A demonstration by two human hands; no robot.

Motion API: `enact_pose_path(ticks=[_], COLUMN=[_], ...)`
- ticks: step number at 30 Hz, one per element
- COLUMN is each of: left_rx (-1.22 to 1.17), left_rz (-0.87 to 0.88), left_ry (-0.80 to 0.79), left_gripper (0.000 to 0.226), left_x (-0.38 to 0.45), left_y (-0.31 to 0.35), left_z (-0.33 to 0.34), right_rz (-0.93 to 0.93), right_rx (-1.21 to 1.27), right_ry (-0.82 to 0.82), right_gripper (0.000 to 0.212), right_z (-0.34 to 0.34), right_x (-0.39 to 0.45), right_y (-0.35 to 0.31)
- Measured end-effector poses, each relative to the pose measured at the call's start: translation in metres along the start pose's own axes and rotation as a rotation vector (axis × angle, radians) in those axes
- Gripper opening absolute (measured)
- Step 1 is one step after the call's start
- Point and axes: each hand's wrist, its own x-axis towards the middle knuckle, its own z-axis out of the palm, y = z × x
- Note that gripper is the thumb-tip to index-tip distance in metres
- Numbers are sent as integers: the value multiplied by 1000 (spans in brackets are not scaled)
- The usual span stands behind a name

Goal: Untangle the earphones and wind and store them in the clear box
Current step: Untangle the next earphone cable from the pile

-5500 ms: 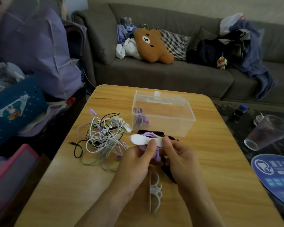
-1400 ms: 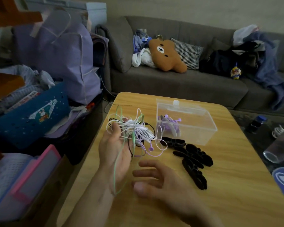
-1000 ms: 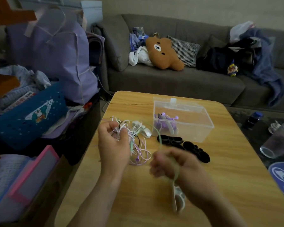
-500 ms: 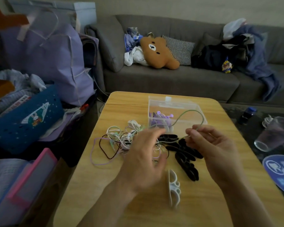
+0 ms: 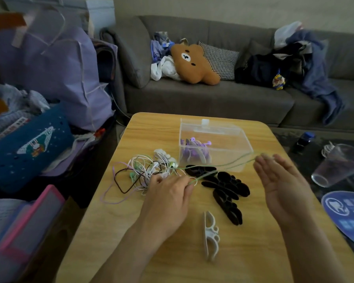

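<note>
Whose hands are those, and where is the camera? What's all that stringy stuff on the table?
The camera sits on a person's head and looks down, so you see their own two hands. On the wooden table lies a tangle of earphones, some black winders, a white winder and a clear box with purple earphones inside. The left hand pinches a green cord near the tangle. The right hand, fingers straight, carries its far loop, stretching it out.

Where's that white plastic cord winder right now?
In the head view the white winder lies on the wooden table, near the front edge between the two forearms, just in front of the black winders.
</note>
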Motion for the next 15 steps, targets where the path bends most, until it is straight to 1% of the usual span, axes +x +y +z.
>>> enact_pose_path(ticks=[1, 2, 3, 4, 5, 6, 7, 8, 9, 10, 11, 12, 15], left_rx=[-16, -33, -57, -81, -105, -124, -143, -166, -200, -241, -279, -303, -339], left_rz=[-4, -4, -3, 2, 10, 18, 28, 44, 63, 76, 86, 94, 105], left_ry=[0, 5, 12, 16, 16, 16, 20, 25, 31, 35, 41, 49, 76], left_gripper=[22, 23, 23, 23, 23, 23, 23, 23, 23, 22, 22, 21, 15], left_x=[0, -1, -1, -1, 0, 0, 0, 1, 1, 1, 0, 0, -1], left_y=[-2, -3, -6, -9, -11, -12, -13, -13, -14, -14, -14, -14, -12], left_z=[0, -2, -2, -2, -2, -2, -2, -2, -1, -1, -2, -3, -7], right_rz=[32, 34, -6, -96, -241, -414, -558, -658, -711, -717, -702, -669, -524], right_rx=[-34, -130, -293, -463, -583, -645, -683, -717, -759, -818, -877, -916, -885], right_ry=[4, 21, 59, 94, 84, -9, -175, -365, -543, -680, -756, -772, -639], right_gripper=[33, 46, 55, 59, 56, 47, 36, 31, 32, 34, 35, 32, 20], right_z=[2, 5, 9, 14, 19, 24, 28, 31, 33, 35, 37, 39, 39], right_x=[0, -2, -6, -15, -24, -34, -42, -49, -53, -56, -58, -59, -57], right_y=[3, 5, 9, 13, 18, 23, 29, 35, 42, 49, 54, 59, 63])
